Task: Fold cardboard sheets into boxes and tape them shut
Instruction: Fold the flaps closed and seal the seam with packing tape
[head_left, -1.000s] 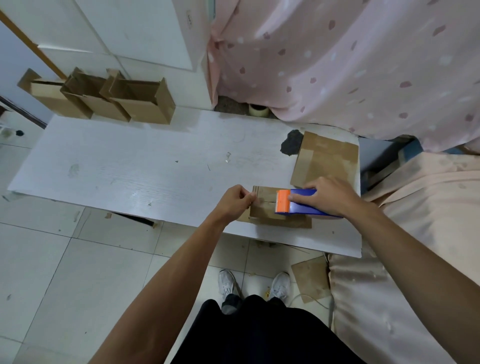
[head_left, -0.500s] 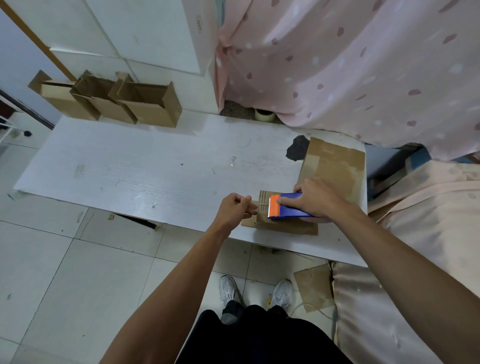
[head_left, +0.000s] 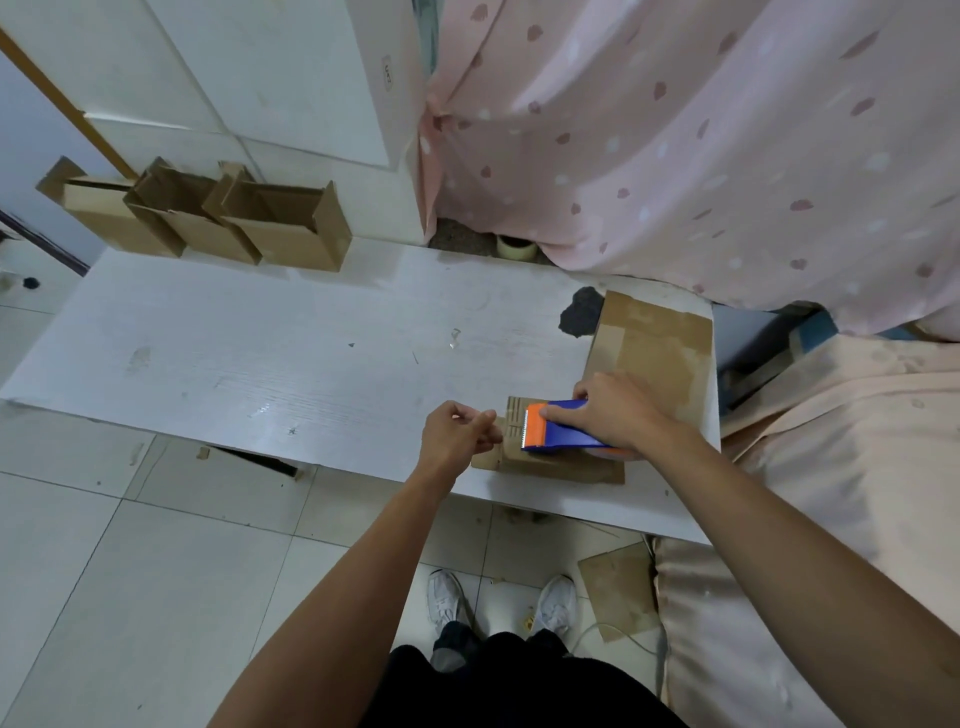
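A small brown cardboard box (head_left: 566, 470) lies flat near the front edge of the white table (head_left: 260, 353). My right hand (head_left: 618, 415) grips a blue tape dispenser with an orange blade end (head_left: 563, 436) and holds it on top of the box, blade pointing left. My left hand (head_left: 457, 434) hovers just off the box's left end. Its thumb and fingers are pinched together as if on the end of clear tape, though the tape itself barely shows. A flat cardboard sheet (head_left: 654, 348) lies behind the box.
Three open folded boxes (head_left: 280, 228) stand at the table's back left. A tape roll (head_left: 514, 247) sits by the pink curtain (head_left: 675, 156). Peach bedding (head_left: 831, 441) borders the table on the right. A cardboard scrap (head_left: 618, 587) lies on the tiled floor by my shoes.
The dispenser has slid left along the top of the box. My left hand has drawn left, off the box's end, still pinched.
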